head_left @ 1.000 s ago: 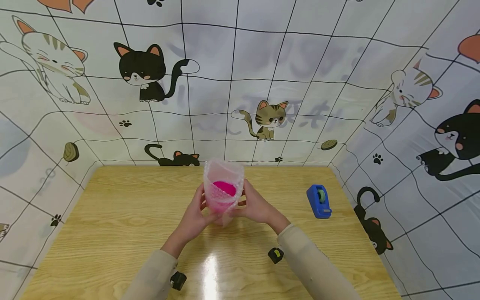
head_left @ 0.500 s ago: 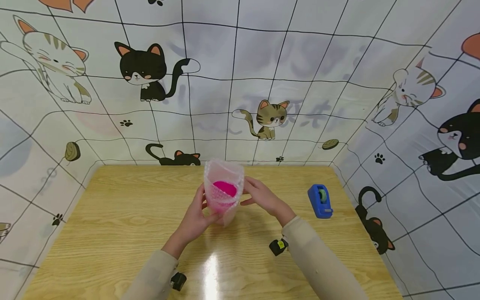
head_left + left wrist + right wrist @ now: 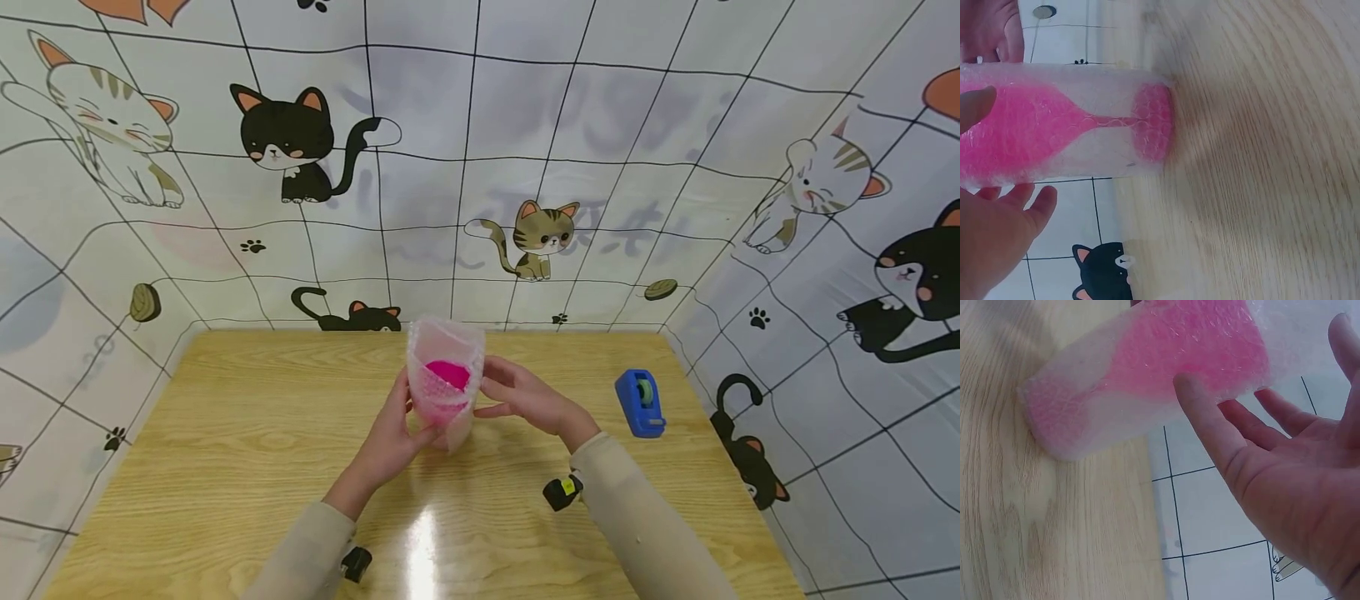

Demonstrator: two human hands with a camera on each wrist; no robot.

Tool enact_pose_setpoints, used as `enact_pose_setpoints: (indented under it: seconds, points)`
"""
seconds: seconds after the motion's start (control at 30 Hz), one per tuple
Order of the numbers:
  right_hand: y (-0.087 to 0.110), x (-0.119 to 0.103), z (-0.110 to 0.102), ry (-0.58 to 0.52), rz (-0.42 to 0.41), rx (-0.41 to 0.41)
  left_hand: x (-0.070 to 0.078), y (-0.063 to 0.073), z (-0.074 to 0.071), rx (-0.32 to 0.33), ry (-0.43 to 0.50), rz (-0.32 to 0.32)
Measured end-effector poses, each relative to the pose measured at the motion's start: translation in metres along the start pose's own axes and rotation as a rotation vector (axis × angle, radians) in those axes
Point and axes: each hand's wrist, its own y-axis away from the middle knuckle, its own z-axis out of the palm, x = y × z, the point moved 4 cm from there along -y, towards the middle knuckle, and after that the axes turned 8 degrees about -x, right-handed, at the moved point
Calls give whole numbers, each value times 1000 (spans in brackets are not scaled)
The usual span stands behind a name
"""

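A pink wine glass (image 3: 447, 375) in clear bubble wrap stands mid-table, its stem and round base showing through the wrap in the left wrist view. My left hand (image 3: 387, 433) grips its left side, thumb across the near face and fingers round the back. On the right side, my right hand (image 3: 528, 398) has its fingers spread and loosely bent, fingertips right at the wrap. One finger (image 3: 1207, 412) overlaps the pink bowl in the right wrist view. The wrap (image 3: 446, 337) rises above the glass's rim as a loose sleeve.
A blue tape dispenser (image 3: 640, 403) with a roll of tape stands at the right of the wooden table (image 3: 262, 467). Behind the table's back edge hangs a white cat-print curtain (image 3: 420, 200), which also runs along both sides.
My right hand has let go of the wrapped glass, drawn back slightly to the right, and come close to its side again with fingers spread. The left hand keeps its hold.
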Motion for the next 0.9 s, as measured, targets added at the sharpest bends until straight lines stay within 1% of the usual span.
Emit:
enact_pose_setpoints:
  seconds: [0.13,0.23,0.37,0.57,0.7,0.9]
  points:
    - [0,1,1,3,8,17,3,0,1,2,-24,16]
    - [0,1,1,-3,15,26,4,1,2,1,-20,30]
    - [0,1,1,-20,15,28,5,2,2,-2,-18,35]
    - [0,2,1,-44,8,22,5,4,-1,4,-33,21]
    - [-4,2,-1,-40,26,52,5,4,-2,2,-77,17]
    - [-10,-3,-8,23,108,136,11,5,-4,48,-211,95]
